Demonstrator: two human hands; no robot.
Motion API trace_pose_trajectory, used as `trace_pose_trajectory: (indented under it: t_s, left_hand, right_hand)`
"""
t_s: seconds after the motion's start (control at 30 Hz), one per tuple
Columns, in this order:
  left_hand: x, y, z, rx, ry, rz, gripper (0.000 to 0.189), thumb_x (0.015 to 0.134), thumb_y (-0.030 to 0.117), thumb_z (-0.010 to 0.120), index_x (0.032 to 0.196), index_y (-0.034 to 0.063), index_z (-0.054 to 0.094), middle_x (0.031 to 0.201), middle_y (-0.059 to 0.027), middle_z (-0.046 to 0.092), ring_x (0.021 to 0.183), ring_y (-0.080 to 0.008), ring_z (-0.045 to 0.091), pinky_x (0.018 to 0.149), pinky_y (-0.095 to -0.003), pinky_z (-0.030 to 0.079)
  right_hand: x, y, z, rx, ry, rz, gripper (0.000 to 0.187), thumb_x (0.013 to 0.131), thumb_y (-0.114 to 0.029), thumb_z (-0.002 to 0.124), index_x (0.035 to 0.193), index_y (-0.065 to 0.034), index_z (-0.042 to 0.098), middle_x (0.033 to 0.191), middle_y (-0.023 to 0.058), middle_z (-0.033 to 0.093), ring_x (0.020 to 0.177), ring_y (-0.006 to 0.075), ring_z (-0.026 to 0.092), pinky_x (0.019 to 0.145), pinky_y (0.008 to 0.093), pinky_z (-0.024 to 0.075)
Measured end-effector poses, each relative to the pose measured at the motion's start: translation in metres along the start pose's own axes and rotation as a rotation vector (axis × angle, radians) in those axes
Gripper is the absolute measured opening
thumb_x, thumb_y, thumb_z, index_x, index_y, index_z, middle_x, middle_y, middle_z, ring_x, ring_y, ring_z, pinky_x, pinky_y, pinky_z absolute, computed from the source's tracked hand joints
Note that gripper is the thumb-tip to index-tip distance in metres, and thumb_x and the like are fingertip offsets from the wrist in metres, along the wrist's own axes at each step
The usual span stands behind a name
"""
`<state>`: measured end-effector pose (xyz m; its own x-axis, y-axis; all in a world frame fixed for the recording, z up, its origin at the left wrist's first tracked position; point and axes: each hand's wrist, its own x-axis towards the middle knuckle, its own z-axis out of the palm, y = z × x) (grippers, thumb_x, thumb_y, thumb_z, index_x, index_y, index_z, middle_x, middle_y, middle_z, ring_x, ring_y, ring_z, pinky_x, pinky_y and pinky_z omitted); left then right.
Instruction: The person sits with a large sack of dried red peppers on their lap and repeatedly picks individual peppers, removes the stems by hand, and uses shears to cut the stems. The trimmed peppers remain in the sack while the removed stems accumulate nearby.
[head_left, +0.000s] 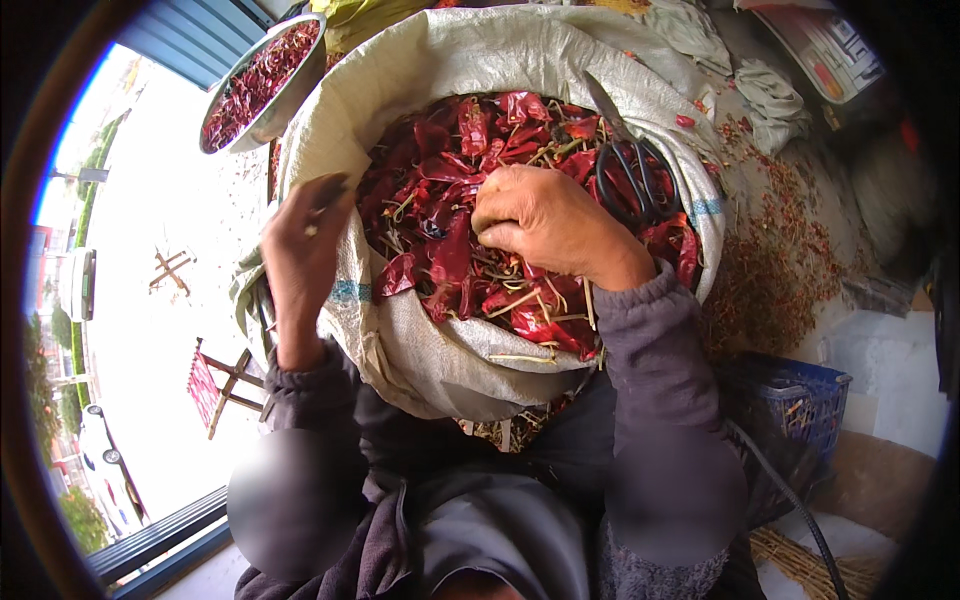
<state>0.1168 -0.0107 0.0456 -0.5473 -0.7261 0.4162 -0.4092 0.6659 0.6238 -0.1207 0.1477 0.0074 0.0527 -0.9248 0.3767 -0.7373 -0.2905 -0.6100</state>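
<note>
A woven white sack (480, 52) with its rim rolled down stands before me, full of dried red chili peppers (450, 169) and pale loose stems (517, 304). My right hand (536, 217) is low over the peppers, its fingers curled; what lies between the fingertips is hidden. Over the sack's left rim is my left hand (307, 247), blurred, with a small pale bit at its fingers; its grip is unclear. Scissors with black handles (637, 176) rest on the peppers at the right, blades against the rim.
A metal bowl (319, 64) of red chili pieces stands at the upper left. Chili debris (772, 277) covers the floor at right, near a blue plastic basket (802, 397). A folding stool (225, 386) stands at left, beyond the doorway sill (165, 544).
</note>
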Motion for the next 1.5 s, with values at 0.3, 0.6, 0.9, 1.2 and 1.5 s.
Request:
trace_pose_trajectory:
  t_s: [0.3,0.6,0.9,1.2,1.5]
  left_hand:
    - [-0.034,0.021,0.045,-0.323,-0.067,-0.236,0.022,0.096,0.009,0.069,0.116,0.0024,0.072,0.102,-0.0037,0.074,0.088,-0.0082,0.064,0.082,-0.0245,0.051]
    - [-0.040,0.063,0.043,-0.694,-0.120,-0.245,0.040,0.103,0.021,0.063,0.137,0.0006,0.061,0.125,-0.0063,0.067,0.109,-0.0117,0.062,0.095,-0.0273,0.049]
    - [-0.043,0.088,0.035,-0.150,-0.043,-0.095,0.024,0.096,0.007,0.068,0.120,0.0012,0.068,0.108,-0.0089,0.074,0.093,-0.0125,0.068,0.079,-0.0295,0.055]
    - [-0.056,0.094,0.031,0.170,-0.212,0.344,0.036,0.076,0.000,0.071,0.112,0.0032,0.068,0.092,-0.0125,0.069,0.083,-0.0301,0.070,0.074,-0.0369,0.054]
    - [-0.058,0.098,0.045,0.061,-0.189,0.241,0.029,0.083,0.003,0.072,0.111,0.0025,0.066,0.092,-0.0172,0.071,0.081,-0.0349,0.070,0.071,-0.0396,0.054]
  right_hand:
    - [0.007,-0.012,0.017,-0.185,0.034,-0.024,0.016,0.084,-0.010,0.067,0.098,-0.0107,0.075,0.104,0.0067,0.069,0.096,0.0280,0.067,0.087,0.0394,0.0555]
    - [0.001,-0.016,0.013,-0.058,0.516,-0.062,0.020,0.092,-0.030,0.070,0.097,-0.0109,0.074,0.084,0.0096,0.070,0.078,0.0313,0.069,0.068,0.0431,0.0552]
    - [-0.008,-0.041,0.001,-0.005,0.466,-0.194,0.031,0.090,-0.040,0.073,0.092,-0.0095,0.069,0.078,0.0086,0.066,0.076,0.0310,0.069,0.066,0.0418,0.0558]
    - [-0.020,-0.034,0.010,-0.022,0.387,-0.214,0.035,0.094,-0.045,0.068,0.087,-0.0103,0.069,0.074,0.0107,0.067,0.070,0.0313,0.070,0.061,0.0433,0.0545]
    - [-0.023,-0.031,0.014,0.019,0.452,-0.185,0.027,0.096,-0.028,0.065,0.080,-0.0068,0.063,0.074,0.0142,0.065,0.069,0.0344,0.067,0.061,0.0455,0.0524]
